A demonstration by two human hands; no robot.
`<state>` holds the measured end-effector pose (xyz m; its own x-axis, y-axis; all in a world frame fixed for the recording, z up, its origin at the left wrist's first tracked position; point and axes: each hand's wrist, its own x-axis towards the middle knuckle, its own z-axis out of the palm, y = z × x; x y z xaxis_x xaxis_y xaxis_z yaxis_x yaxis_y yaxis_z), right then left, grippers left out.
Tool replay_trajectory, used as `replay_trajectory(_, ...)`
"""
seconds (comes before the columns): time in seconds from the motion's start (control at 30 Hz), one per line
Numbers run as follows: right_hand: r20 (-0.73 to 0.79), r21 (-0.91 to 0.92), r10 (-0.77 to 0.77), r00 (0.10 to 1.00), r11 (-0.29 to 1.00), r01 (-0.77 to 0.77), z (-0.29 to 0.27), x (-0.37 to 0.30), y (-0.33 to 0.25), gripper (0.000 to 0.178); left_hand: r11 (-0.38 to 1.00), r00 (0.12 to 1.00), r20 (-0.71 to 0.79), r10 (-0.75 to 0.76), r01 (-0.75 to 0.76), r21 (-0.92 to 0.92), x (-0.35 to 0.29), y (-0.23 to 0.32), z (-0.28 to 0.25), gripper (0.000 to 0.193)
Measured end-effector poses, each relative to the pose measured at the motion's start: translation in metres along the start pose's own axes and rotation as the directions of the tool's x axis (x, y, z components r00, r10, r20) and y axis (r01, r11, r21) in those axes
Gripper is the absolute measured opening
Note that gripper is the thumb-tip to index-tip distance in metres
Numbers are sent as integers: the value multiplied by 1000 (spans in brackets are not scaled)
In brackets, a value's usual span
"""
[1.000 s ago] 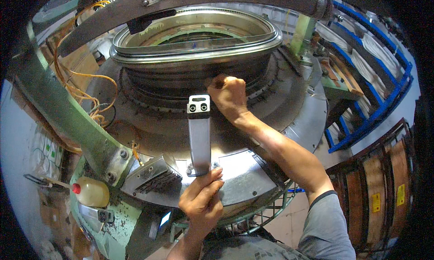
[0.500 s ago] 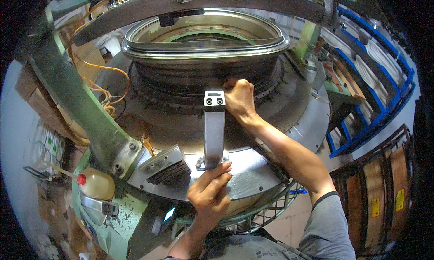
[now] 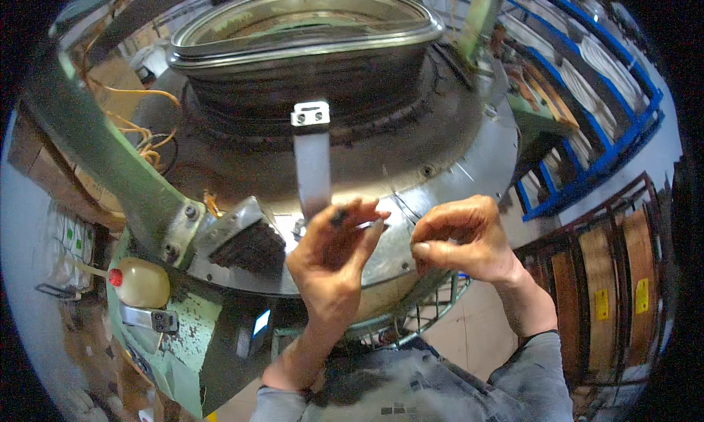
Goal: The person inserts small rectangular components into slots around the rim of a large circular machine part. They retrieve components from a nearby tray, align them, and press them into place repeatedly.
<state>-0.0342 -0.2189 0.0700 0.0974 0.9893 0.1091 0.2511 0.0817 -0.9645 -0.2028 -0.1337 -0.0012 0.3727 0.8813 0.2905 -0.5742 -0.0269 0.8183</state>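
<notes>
Both hands are in front of me, over the near rim of a large round metal machine bed. My left hand is curled, thumb tip near the fingertips, with a thin dark sliver seeming to show between them; its kind is unclear. A dark smudge marks one of its fingers. My right hand has thumb and forefinger pinched together, facing the left one; whatever they hold is too small to make out. Just beyond my left hand stands an upright metal bar, its bright end block carrying two round holes.
Behind the bar rises a wide metal cylinder. A green machine leg and a dark-edged metal block stand left. A red-capped plastic bottle sits on a green ledge. Blue racks hold white rolls at right.
My right hand has come back from beside the cylinder to the near rim. My left hand has left the bar's base and turned, its fingers curling upward. The view has shifted.
</notes>
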Motion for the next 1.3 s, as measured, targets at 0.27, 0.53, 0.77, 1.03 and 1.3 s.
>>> replay_trajectory(0.27,-105,101,167,980,982,-156,-7,-45,12,13,950,963,248,-109,174,-259,5,-9,27,41)
replay_trajectory(0.53,-234,57,197,952,980,-189,-5,-53,21,11,995,988,147,-50,61,-76,3,-24,38,50)
replay_trajectory(0.77,-233,8,142,962,990,-144,-3,-49,26,12,979,984,149,-93,118,-167,9,-30,31,49)
replay_trajectory(1.03,-231,-19,129,964,990,-137,0,-44,32,13,971,983,160,-92,124,-203,12,-32,23,43)
replay_trajectory(1.3,-221,-30,141,965,988,-151,0,-40,35,14,979,985,89,-145,156,-129,16,-25,25,49)
